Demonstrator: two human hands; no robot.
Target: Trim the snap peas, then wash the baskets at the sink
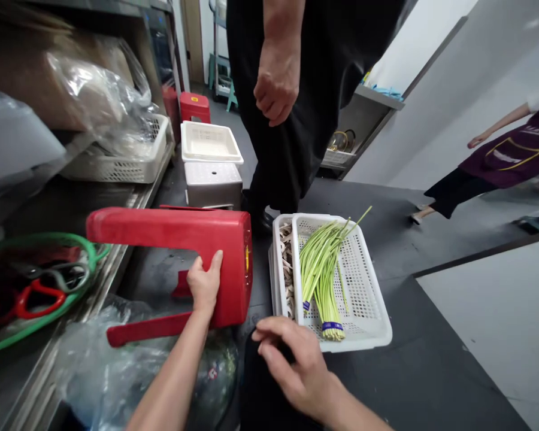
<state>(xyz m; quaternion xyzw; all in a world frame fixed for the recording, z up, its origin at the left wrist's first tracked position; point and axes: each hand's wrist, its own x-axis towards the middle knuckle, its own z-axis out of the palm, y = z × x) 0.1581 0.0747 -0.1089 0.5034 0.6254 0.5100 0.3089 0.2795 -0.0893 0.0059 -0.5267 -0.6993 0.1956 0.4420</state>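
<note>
Red stool at 9 o'clock, on its side: long axis 9–3, legs to 9, seat to 3. Left hand grips it; right hand loosely bent, fingers parted. Basket with stalks at 3; standing person blocks 1.

White baskets (overlapping) on the dark floor
</note>
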